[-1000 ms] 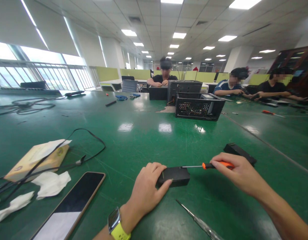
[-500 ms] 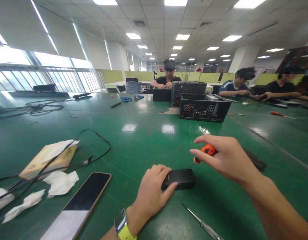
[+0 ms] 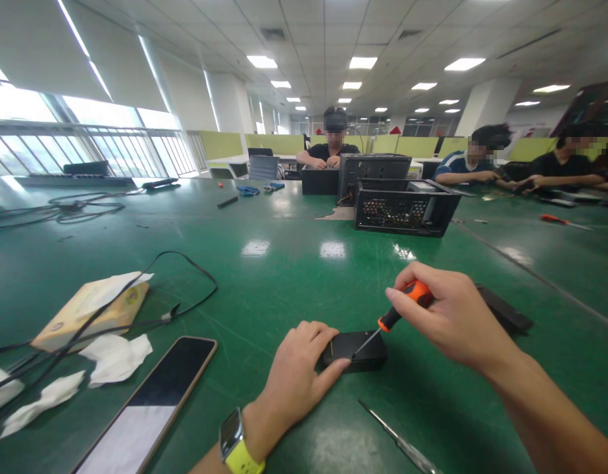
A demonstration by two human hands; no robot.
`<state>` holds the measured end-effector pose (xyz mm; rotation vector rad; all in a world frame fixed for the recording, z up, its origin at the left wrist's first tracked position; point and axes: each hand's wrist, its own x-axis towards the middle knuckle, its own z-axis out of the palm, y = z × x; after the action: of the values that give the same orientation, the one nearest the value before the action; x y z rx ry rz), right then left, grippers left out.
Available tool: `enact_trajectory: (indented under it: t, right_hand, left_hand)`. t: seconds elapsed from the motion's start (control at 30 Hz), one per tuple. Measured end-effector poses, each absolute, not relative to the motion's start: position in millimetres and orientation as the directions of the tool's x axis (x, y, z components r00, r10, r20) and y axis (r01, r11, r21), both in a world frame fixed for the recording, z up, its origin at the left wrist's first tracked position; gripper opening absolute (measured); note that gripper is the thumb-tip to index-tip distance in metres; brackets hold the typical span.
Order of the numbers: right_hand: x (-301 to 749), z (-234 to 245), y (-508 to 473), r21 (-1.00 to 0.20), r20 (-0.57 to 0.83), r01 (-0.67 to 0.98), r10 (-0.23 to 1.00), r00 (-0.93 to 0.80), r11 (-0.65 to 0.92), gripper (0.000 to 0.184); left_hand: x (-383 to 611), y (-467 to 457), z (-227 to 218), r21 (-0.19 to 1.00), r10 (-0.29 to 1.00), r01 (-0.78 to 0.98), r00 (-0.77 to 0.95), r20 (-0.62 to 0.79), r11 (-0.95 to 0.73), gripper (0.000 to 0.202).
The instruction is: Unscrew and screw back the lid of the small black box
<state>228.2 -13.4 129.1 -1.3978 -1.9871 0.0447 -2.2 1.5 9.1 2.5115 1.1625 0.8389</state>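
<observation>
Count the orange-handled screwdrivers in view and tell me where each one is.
2: the near screwdriver is in the right hand, its tip at the black block; the far screwdriver lies rightward on the table. Others may be hidden.

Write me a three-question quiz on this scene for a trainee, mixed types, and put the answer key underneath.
1. Multiple choice: What does the right hand hold?
A) The phone
B) The orange-and-black screwdriver
C) A black cable

2. True or false: The watch is worn on the right wrist.

3. Fill in the blank: The ____ hand is gripping the end of the black box.

Key:
1. B.
2. False; the watch with its yellow-green strap is on the left wrist.
3. left; the thumb and fingers of the left hand are around that end.
</observation>
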Motion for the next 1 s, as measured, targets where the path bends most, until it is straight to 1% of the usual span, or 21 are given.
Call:
enact_trajectory:
  t: [0.23, 0.43, 0.63, 0.7, 0.9, 1.0]
  right_hand:
    - [228, 127, -11, -0.395, 0.49, 0.821, 0.85, -0.191, 0.412, 0.02]
    - [227, 127, -12, -0.398, 0.51, 0.805, 0.835, -0.206, 0.441, 0.019]
    - [226, 133, -20, -0.379, 0.487, 0.768, 0.817, -0.309, 0.517, 0.007]
    - [228, 136, -23, -0.37, 0.481, 0.754, 0.806, -0.344, 0.542, 0.008]
    - [230, 140, -24, -0.323, 0.435, 0.75, 0.794, -0.424, 0.577, 0.002]
    - [230, 139, -24, -0.297, 0.451, 0.745, 0.776, -0.442, 0.597, 0.004]
  left_hand:
    - [-1, 1, 9, 0.45, 0.76, 0.613, 0.518, 0.392, -0.649, 0.03]
    - [-1, 1, 10, 0.451, 0.764, 0.616, 0.514, 0.39, -0.646, 0.031]
    - [0, 1, 9, 0.451, 0.766, 0.619, 0.514, 0.387, -0.643, 0.03]
    - [0, 1, 9, 0.449, 0.764, 0.619, 0.515, 0.389, -0.645, 0.03]
    - [-1, 1, 9, 0.448, 0.765, 0.62, 0.512, 0.39, -0.644, 0.03]
    - [-1, 2, 9, 0.449, 0.764, 0.619, 0.512, 0.392, -0.645, 0.03]
